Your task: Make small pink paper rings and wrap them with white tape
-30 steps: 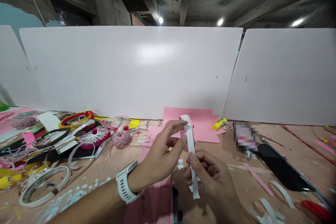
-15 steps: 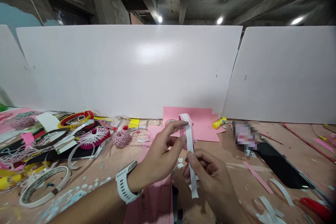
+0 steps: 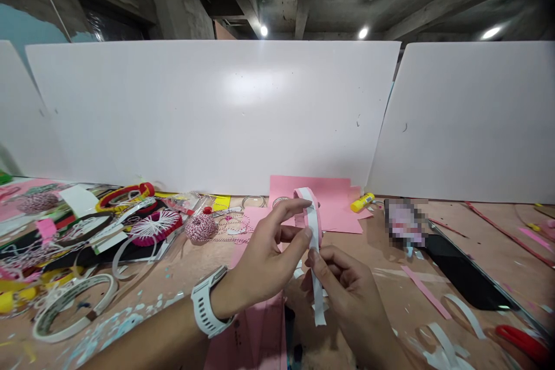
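My left hand (image 3: pixel 264 263), with a white watch (image 3: pixel 207 309) on the wrist, pinches the top of a pink paper ring (image 3: pixel 311 217) between thumb and fingers. A white strip (image 3: pixel 316 277) runs over the ring and hangs down from it. My right hand (image 3: pixel 344 289) is closed on that white strip just below the ring, thumb pressed against its face. Both hands are held above the wooden table (image 3: pixel 433 277), over a pink sheet (image 3: pixel 255 329) near the front edge.
Pink paper (image 3: pixel 333 202) and a yellow glue stick (image 3: pixel 362 203) lie behind the hands. Left: a red-white twine ball (image 3: pixel 200 227), hoops (image 3: pixel 73 306) and craft clutter. Right: a dark tablet (image 3: pixel 463 277), red scissors (image 3: pixel 522 344), paper strips (image 3: pixel 427 295). White boards (image 3: pixel 208 115) wall the back.
My right hand has slid a little up the white strip toward the ring. The left hand and ring have barely moved.
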Tool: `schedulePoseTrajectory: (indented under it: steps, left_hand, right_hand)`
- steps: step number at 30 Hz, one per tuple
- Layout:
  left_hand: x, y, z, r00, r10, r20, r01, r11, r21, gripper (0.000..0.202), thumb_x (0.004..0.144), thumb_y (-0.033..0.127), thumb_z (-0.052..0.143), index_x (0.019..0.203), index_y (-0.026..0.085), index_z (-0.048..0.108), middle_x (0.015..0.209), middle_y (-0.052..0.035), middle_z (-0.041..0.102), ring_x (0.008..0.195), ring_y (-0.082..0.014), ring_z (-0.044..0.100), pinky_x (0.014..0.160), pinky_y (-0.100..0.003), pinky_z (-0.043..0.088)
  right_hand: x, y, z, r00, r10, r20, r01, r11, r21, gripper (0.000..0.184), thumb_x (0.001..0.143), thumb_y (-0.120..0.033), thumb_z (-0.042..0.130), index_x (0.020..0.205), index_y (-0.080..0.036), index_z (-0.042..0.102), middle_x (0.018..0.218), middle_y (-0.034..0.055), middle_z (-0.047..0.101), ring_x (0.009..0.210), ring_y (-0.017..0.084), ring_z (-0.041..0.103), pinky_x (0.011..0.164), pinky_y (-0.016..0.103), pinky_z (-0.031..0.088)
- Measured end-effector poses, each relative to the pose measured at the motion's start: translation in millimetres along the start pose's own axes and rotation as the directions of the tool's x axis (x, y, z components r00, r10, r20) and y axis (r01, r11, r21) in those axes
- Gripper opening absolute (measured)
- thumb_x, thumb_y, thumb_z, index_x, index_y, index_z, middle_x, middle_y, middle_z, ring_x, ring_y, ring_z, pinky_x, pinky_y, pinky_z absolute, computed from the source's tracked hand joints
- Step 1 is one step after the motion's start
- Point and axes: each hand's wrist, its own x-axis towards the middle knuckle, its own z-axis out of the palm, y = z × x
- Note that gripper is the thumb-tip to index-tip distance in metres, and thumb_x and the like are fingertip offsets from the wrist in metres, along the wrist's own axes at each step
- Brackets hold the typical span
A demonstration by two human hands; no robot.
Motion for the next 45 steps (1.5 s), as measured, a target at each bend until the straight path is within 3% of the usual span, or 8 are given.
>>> schedulePoseTrajectory:
  steps: [7,17,19,24,30,37,42,45]
  left_hand:
    - [1.0,3.1,4.0,0.999,0.006,-0.042,-0.007,1.0,-0.025,0.031,0.098,0.035,0.067,0.128,0.03,0.058,0.123,-0.004,0.064,0.076,-0.0097,0.072,0.064,-0.021,0.058]
    - [2.2,1.9,4.4,0.994,0.018,-0.103,-0.021,1.0,-0.021,0.028,0.097,0.031,0.069,0.125,0.03,0.061,0.13,-0.0033,0.065,0.061,0.0005,0.061,0.052,-0.011,0.048]
    - [2.0,1.4,4.1,0.992,0.047,-0.116,-0.049,0.999,-0.014,0.029,0.097,0.029,0.07,0.124,0.03,0.06,0.122,-0.002,0.068,0.055,0.0018,0.056,0.048,-0.011,0.044]
    - [-0.1,1.7,3.7,0.996,0.063,-0.07,-0.059,0.997,0.049,0.014,0.099,0.028,0.066,0.111,0.022,0.067,0.076,0.0025,0.067,0.057,-0.0034,0.057,0.053,-0.014,0.044]
    - [1.0,4.4,3.1,0.983,0.15,-0.102,-0.132,0.978,0.162,0.023,0.098,0.028,0.067,0.12,0.023,0.073,0.113,-0.0057,0.072,0.058,-0.0029,0.058,0.054,-0.019,0.048]
    - [5.0,10.4,-3.4,0.984,0.13,-0.118,-0.098,0.964,0.247,0.028,0.099,0.034,0.064,0.124,0.024,0.071,0.103,-0.0065,0.073,0.066,-0.0102,0.062,0.055,-0.024,0.049]
    - [6.3,7.1,-7.3,0.993,0.074,-0.096,-0.048,0.968,0.248,0.034,0.099,0.038,0.064,0.131,0.026,0.065,0.086,-0.0019,0.071,0.057,-0.0089,0.057,0.049,-0.022,0.04]
    - [8.1,3.6,-9.2,0.991,0.087,-0.098,-0.065,0.977,0.203,0.035,0.099,0.037,0.065,0.132,0.026,0.061,0.089,-0.0014,0.072,0.063,-0.0099,0.063,0.055,-0.022,0.046]
  right_hand:
    - [-0.4,1.1,0.8,1.0,0.009,0.013,-0.01,1.0,0.025,0.047,0.082,-0.061,0.078,0.071,-0.017,0.064,0.057,-0.0005,0.064,0.051,0.01,0.057,0.05,0.019,0.044]
    - [-1.7,3.5,3.6,0.999,-0.007,-0.047,0.006,1.0,-0.01,0.047,0.081,-0.062,0.077,0.072,-0.018,0.064,0.059,-0.0008,0.062,0.055,0.011,0.059,0.05,0.018,0.044]
    - [-1.8,3.7,4.0,0.999,-0.009,-0.054,0.008,1.0,-0.013,0.048,0.08,-0.063,0.077,0.072,-0.018,0.065,0.06,0.0001,0.063,0.055,0.011,0.058,0.05,0.018,0.044]
    - [-1.0,7.7,2.9,0.998,0.001,-0.056,-0.003,0.999,-0.034,0.052,0.078,-0.068,0.077,0.074,-0.017,0.067,0.06,-0.0003,0.063,0.055,0.012,0.059,0.05,0.019,0.044]
    - [0.7,11.7,-0.6,0.999,0.013,-0.034,-0.014,0.999,-0.03,0.052,0.078,-0.067,0.078,0.083,-0.016,0.073,0.065,0.0029,0.07,0.057,0.013,0.059,0.052,0.022,0.043]
    - [4.4,6.7,-4.4,0.994,0.099,0.053,-0.098,0.995,-0.013,0.047,0.079,-0.059,0.082,0.098,-0.017,0.077,0.084,0.0083,0.079,0.079,0.02,0.072,0.069,0.025,0.053]
    - [5.1,3.2,-2.3,0.975,0.209,0.073,-0.215,0.973,0.079,0.045,0.077,-0.055,0.085,0.099,-0.016,0.076,0.081,0.0047,0.077,0.063,0.013,0.066,0.059,0.022,0.05]
    - [6.4,8.0,-3.2,0.971,0.231,0.064,-0.236,0.968,0.083,0.051,0.079,-0.054,0.084,0.112,-0.017,0.073,0.074,0.0019,0.074,0.055,0.011,0.061,0.054,0.022,0.046]
